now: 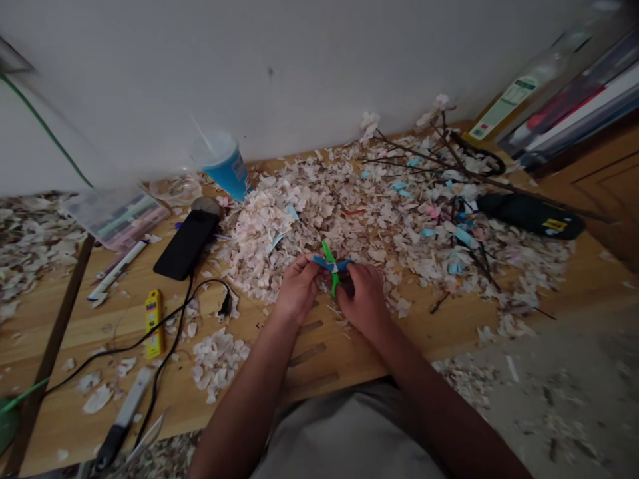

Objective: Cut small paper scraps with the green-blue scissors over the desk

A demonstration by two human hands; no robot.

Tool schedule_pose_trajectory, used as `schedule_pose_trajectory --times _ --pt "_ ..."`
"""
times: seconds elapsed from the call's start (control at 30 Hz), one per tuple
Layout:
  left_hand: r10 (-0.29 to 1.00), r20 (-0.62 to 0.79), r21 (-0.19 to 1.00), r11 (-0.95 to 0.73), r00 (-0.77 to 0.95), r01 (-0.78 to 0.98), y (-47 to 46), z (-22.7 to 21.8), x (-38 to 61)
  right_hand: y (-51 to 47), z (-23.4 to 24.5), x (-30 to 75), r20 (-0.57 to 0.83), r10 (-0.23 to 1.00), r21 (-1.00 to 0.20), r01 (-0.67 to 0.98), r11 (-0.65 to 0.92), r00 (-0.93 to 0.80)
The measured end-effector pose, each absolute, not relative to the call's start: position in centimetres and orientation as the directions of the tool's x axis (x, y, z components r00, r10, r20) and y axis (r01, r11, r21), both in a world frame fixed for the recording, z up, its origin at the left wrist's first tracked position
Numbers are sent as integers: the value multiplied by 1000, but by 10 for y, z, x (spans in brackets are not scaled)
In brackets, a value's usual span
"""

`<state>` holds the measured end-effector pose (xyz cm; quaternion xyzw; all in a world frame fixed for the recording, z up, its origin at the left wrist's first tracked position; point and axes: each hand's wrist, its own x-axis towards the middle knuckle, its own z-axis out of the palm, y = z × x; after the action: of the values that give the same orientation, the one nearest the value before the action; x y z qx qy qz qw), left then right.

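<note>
Both hands meet over the near side of the wooden table, holding a small cross-shaped piece [333, 267] made of a green strip and a blue strip, with something whitish at the crossing. My left hand [298, 285] is closed on the left end of the blue strip. On the other side my right hand [365, 297] is closed, its fingers at the blue strip's right end and its thumb by the green strip's lower end. Just beyond the hands lies a wide heap of pale petal-like scraps [309, 206], with small blue pieces mixed in.
To the left lie a black phone [188, 243], a yellow blade pack [154, 322], a utility knife [124, 418], a white pen [118, 271] and a black cable [180, 313]. A blue cup [227, 169] stands tilted near the wall. Flowering twigs [429, 156] and a dark pouch [532, 216] lie at right.
</note>
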<state>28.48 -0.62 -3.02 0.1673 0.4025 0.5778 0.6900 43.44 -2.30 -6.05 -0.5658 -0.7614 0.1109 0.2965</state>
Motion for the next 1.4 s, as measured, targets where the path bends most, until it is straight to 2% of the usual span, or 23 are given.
schedule_pose_trajectory --times 0.27,0.43,0.63,0.97,1.2,1.4 --pt "942 -327 750 208 -79 -627 -5 -28 285 -25 -58 433 273 941 -483 817 316 -203" --pt "971 -233 851 173 -61 -496 -6 -38 284 -24 -59 434 287 937 -501 803 322 -197" --pt "976 -195 916 146 -96 -375 -6 -39 281 -24 -62 435 304 933 -498 803 327 -192" --pt "976 -203 886 152 -72 -439 -5 -44 279 -24 -61 433 299 935 -488 811 322 -191" --pt "983 -153 960 122 -105 -252 -4 -29 277 -23 -61 434 300 935 -496 806 323 -190" --pt "980 -158 967 129 -120 -219 -4 -26 276 -22 -63 435 287 939 -495 810 315 -190"
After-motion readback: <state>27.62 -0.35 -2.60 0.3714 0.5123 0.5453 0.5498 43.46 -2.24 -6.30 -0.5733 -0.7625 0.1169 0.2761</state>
